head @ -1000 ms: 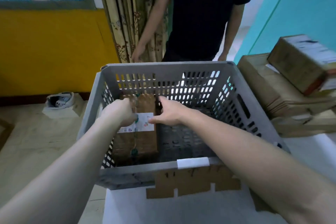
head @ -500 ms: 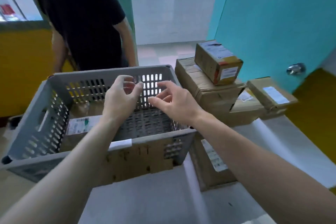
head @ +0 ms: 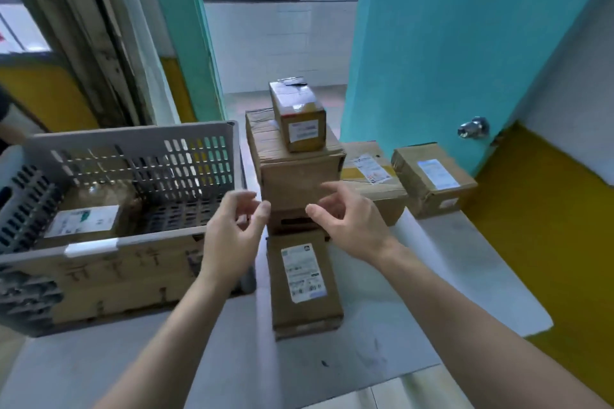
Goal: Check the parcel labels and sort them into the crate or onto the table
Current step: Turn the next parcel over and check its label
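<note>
Both grips, left hand (head: 229, 236) and right hand (head: 352, 222), hang released and empty, the flat parcel (head: 304, 282) just below them, the crate (head: 133, 156) to their left.

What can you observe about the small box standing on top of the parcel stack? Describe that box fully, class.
The small box is brown cardboard, longer than it is wide, with glossy tape over its top and a dark scrap at its far end. Its near end face carries a white printed label on a yellowish patch; the text is too small to read. It lies flat on the large parcel beneath. Neither hand touches it.
</note>
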Available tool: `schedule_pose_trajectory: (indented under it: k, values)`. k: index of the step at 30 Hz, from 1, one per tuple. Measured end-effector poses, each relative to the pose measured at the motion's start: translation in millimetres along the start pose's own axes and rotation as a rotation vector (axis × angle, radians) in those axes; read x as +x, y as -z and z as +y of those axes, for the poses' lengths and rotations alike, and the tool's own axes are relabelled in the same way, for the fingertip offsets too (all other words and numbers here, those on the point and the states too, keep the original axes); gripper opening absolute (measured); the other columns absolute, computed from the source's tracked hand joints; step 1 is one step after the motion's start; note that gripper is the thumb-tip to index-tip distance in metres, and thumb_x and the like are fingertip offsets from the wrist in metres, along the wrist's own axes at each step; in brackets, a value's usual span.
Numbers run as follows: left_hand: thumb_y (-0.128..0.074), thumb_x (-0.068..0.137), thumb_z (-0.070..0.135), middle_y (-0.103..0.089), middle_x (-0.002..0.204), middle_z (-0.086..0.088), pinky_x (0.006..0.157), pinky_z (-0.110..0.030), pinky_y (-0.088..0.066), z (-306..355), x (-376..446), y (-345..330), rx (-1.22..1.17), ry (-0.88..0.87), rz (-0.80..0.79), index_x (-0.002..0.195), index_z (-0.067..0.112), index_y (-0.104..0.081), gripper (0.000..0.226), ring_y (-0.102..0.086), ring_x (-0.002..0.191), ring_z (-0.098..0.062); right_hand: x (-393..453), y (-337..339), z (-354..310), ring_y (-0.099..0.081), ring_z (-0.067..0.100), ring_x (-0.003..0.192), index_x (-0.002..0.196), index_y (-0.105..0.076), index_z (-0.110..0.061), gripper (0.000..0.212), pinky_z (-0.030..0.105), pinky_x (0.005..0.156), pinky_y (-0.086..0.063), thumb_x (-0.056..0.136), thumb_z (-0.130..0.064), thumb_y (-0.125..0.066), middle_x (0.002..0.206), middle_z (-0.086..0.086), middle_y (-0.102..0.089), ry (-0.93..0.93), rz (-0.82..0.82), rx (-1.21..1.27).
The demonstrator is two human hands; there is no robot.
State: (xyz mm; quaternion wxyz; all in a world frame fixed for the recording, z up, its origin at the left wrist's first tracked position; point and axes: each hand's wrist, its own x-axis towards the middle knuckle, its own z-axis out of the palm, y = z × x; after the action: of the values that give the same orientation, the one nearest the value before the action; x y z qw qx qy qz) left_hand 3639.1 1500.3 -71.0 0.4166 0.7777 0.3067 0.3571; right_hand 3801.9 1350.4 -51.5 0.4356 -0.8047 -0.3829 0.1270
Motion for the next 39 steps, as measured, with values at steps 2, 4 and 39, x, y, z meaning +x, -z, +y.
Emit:
schedule_pose_trajectory:
  k: [2, 4, 39]
  values:
    - [-0.07, 0.097, 0.033, -0.071, 0.1, 0.016, 0.081, -0.013, -0.047, -8.3, -17.4, -10.7, 0.022, 0.038, -0.046, 0.113, 0.021, -0.066, 0.02, -0.065, 0.096, 0.006, -8.4, 2.1, 14.5, -0.064, -0.006, 0.093, 0.139, -0.056, -0.027, 0.058, 0.007, 0.071, -0.045, 0.09, -0.055, -0.069, 0.104, -0.018, -0.068, -0.049, -0.003, 0.002]
    - [-0.071, 0.097, 0.036, -0.071, 0.102, 0.016, 0.078, -0.011, -0.046, -22.3, -30.6, -20.2, 0.05, 0.097, -0.083, 0.111, 0.025, -0.066, 0.019, -0.066, 0.097, 0.003, -16.4, -0.5, 29.6, -0.063, -0.005, 0.095, 0.139, -0.056, -0.026, 0.058, 0.006, 0.07, -0.044, 0.09, -0.055, -0.07, 0.106, -0.018, -0.066, -0.098, -0.012, 0.01]
    - [-0.062, 0.103, 0.023, -0.062, 0.136, 0.017, 0.101, -0.029, -0.047, -69.6, -126.3, -98.7, -0.056, 0.706, -0.387, 0.152, 0.033, -0.04, 0.054, -0.058, 0.126, -0.009, -91.2, -43.9, 167.5, -0.065, -0.01, 0.086, 0.105, -0.06, -0.039, 0.017, 0.008, 0.072, -0.046, 0.092, -0.039, -0.071, 0.106, -0.018, -0.07, -0.487, -0.202, 0.143]
